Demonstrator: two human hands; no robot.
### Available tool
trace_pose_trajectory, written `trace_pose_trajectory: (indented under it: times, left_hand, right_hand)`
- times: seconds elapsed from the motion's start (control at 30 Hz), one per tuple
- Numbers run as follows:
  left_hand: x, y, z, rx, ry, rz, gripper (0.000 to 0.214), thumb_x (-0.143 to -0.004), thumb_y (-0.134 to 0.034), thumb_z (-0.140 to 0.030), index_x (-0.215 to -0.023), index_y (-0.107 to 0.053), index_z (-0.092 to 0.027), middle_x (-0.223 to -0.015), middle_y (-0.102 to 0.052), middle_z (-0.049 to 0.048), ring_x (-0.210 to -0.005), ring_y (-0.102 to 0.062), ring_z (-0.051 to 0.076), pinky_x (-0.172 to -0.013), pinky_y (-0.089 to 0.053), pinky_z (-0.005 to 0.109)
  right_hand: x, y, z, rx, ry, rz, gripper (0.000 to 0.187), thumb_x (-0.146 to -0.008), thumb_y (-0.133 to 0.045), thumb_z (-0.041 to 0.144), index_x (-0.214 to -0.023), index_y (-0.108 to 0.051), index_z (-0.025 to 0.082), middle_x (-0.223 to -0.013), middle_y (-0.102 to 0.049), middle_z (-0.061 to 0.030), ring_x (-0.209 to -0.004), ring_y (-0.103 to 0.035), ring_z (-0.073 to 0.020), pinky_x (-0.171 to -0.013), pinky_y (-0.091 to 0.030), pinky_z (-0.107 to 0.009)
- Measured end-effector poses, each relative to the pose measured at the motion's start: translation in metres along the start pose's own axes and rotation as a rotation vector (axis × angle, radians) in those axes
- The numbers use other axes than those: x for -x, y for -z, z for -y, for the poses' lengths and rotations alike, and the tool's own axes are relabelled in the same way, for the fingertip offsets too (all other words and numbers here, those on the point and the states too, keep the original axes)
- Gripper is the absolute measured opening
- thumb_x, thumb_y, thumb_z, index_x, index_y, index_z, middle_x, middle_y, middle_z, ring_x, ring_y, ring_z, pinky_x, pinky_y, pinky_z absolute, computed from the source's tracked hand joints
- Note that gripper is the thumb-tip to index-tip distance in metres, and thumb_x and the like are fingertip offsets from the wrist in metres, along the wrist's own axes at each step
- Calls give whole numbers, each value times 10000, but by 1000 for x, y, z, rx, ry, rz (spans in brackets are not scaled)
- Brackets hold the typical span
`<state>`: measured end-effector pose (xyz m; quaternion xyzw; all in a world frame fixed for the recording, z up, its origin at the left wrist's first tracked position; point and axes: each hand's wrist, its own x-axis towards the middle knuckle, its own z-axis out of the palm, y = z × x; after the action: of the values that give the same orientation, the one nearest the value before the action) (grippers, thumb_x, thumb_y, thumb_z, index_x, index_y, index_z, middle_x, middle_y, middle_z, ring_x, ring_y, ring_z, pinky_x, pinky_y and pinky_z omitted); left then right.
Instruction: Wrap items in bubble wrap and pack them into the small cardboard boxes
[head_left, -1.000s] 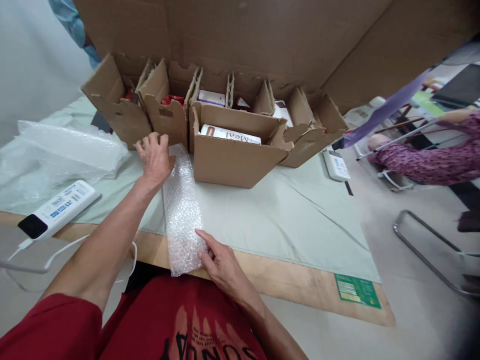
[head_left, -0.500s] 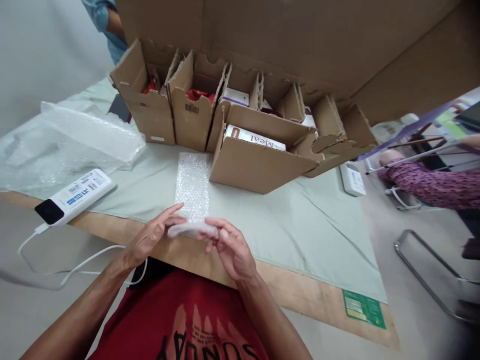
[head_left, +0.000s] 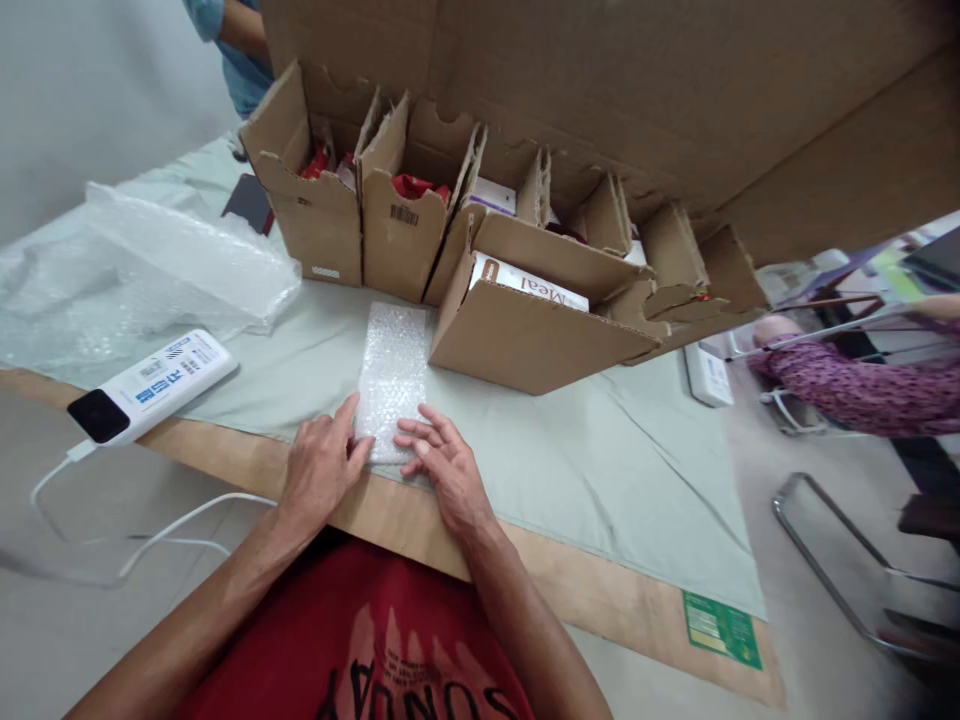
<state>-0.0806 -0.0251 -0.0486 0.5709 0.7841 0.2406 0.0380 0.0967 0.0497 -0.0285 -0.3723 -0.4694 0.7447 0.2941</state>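
A narrow strip of bubble wrap [head_left: 394, 370] lies flat on the green cloth, its near end by the table's front edge. My left hand [head_left: 322, 462] rests at its left side, thumb and forefinger apart and touching the near left corner. On the other side, my right hand [head_left: 448, 470] has its fingers spread, with the fingertips on the strip's near right edge. Neither hand grips the wrap. Beyond the strip stands an open cardboard box [head_left: 525, 345] with a white carton [head_left: 532, 280] marked "Meal" inside.
Several cardboard bins [head_left: 319, 225] line the back under a large cardboard panel [head_left: 570, 90]. A crumpled plastic sheet [head_left: 187, 260] and a white power bank [head_left: 154, 385] with a cable lie left. A person's purple sleeve [head_left: 855, 385] and metal chair frame [head_left: 825, 560] are at the right.
The near end of the bubble wrap, raised between my hands before, now lies flat. My left hand has come down onto its left edge; my right fingers have loosened and spread.
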Motion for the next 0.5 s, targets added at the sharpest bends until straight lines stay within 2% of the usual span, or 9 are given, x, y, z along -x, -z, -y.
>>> trace_pose_trajectory:
  times: [0.07, 0.1, 0.27, 0.37, 0.43, 0.5]
  left_hand:
    - [-1, -1, 2, 9, -40, -20, 464, -960, -547, -304, -1394, -529, -138, -738, -669, 17, -751, -645, 251, -787, -498, 377]
    - [-1, -2, 4, 21, -60, -28, 464, -961, -557, -301, -1395, -527, -139, -740, -670, 15, -751, -645, 249, -788, -495, 375]
    - [-5, -4, 6, 9, -90, -7, 471, -956, -595, -286, -1392, -525, -122, -723, -669, 9, -749, -654, 251, -792, -490, 376]
    - [-8, -2, 3, -54, -91, 21, 495, -948, -612, -277, -1403, -517, -105, -721, -671, 18, -756, -663, 271, -780, -497, 395]
    - [-8, 4, 2, -77, -120, -28, 509, -942, -630, -298, -1396, -524, -93, -849, -710, 79, -840, -679, 297, -796, -509, 416]
    - [-4, 12, 2, -49, -216, -94, 545, -922, -666, -359, -1380, -538, -95, -1127, -704, 182, -1034, -668, 340, -882, -516, 460]
  right_hand:
    - [9, 3, 0, 233, 87, -3, 317, -922, -651, 351, -1223, -670, 254, -1237, -715, -81, -1124, -677, -236, -821, -571, -338]
    - [13, 5, 0, 366, 146, -4, 268, -932, -631, 317, -1183, -693, 247, -1234, -716, -80, -1131, -669, -234, -847, -565, -346]
    - [17, 9, -4, 966, 480, 2, 334, -915, -598, 167, -1239, -675, 201, -1291, -697, -114, -1166, -620, -268, -957, -529, -430]
    - [8, 9, -4, 1333, 562, 52, 342, -922, -625, 177, -1262, -666, 187, -1374, -658, -139, -1173, -592, -320, -920, -506, -480]
    - [2, 8, -3, 1475, 578, 98, 281, -962, -601, 192, -1232, -681, 199, -1379, -662, -124, -1169, -594, -319, -868, -491, -461]
    - [-2, 9, 0, 1498, 599, 115, 232, -1002, -553, 184, -1176, -704, 209, -1330, -698, -99, -1139, -613, -291, -851, -470, -436]
